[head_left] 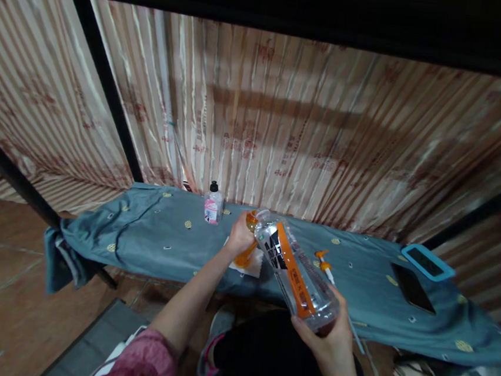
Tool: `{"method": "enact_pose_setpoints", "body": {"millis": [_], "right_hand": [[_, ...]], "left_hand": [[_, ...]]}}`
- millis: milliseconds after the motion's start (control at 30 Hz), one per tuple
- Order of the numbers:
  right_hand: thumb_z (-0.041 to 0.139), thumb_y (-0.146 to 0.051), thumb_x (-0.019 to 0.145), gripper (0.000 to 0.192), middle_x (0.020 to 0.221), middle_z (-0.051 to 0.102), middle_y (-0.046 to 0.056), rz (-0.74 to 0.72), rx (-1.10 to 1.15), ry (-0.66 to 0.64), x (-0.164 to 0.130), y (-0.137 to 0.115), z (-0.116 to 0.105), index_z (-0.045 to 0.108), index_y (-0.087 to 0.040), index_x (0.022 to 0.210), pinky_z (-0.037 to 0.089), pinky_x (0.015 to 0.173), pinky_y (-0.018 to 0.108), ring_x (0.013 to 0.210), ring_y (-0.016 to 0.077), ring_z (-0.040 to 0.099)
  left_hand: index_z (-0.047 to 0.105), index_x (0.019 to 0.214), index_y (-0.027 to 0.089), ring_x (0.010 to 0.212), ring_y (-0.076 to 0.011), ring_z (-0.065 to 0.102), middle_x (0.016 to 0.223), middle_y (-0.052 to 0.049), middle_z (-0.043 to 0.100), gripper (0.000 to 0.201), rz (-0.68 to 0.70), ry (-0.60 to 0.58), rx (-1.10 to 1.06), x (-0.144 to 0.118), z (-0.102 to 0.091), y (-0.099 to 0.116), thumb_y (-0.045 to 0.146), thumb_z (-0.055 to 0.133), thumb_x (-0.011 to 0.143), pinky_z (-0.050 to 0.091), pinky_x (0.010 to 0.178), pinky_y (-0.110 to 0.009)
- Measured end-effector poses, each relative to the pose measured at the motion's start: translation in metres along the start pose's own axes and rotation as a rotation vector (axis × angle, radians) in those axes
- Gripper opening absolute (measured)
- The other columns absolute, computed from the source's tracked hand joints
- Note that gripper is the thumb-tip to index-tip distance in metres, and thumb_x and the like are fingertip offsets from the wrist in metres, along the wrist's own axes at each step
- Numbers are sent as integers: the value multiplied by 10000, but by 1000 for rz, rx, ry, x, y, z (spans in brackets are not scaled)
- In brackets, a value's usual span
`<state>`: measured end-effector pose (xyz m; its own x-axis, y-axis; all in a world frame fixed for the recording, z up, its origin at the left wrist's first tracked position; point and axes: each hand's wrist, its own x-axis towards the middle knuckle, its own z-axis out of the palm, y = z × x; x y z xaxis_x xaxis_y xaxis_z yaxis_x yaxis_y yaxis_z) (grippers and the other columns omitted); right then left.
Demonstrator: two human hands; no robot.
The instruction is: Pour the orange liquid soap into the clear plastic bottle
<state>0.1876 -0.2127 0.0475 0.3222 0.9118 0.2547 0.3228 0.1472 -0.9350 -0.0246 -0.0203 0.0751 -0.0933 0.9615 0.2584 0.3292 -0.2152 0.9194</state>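
My right hand (329, 331) is clamped round the base of the clear bottle (296, 269) — long axis tilts far-left, neck just over the orange container (246, 252) on the bench, which my left hand (239, 234) grips, w/ mouths nearly touching.

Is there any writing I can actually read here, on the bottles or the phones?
None can be read.
Tilted clear bottle in the right hand: black and orange label, large letters too blurred.
Small bottle with pink label: print too small.
Curtain: faded red marks, unreadable.
Dark phone and blue-cased phone: blank screens.
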Motion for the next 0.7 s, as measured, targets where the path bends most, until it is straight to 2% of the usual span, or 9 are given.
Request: {"method": "enact_pose_setpoints", "body": {"millis": [167,300,533,700], "right_hand": [[887,-551,693,869,1287,714,151,-31,4,44,-6,-7,8,475,-206,1375,598,942,359,1111,240,746],[870,-595,687,867,1254,730,131,-70,-26,95,-9,-3,10,495,-213,1368,607,907,338,1076,240,759],[896,-478,721,842,1211,777,124,-130,-111,-17,-9,21,-6,445,-226,1386,637,854,306,1032,226,792],[883,-508,719,868,1254,751,149,-108,-153,-12,-10,24,-7,435,-219,1404,623,895,361,1075,256,776]], "left_hand": [[648,1131,191,1006,-276,771,1059,-88,807,440,-1,9,-8,1,0,-3,169,809,723,603,902,-363],[649,1128,202,1002,-266,768,1061,-71,805,436,30,28,-39,-1,0,-6,177,811,724,595,915,-363],[631,1141,195,977,-252,764,1070,-74,795,474,57,16,-77,-2,1,-13,184,842,716,592,896,-360],[631,1153,183,1016,-264,761,1114,-104,785,464,85,12,-83,-2,1,-15,194,845,743,583,936,-389]]}}
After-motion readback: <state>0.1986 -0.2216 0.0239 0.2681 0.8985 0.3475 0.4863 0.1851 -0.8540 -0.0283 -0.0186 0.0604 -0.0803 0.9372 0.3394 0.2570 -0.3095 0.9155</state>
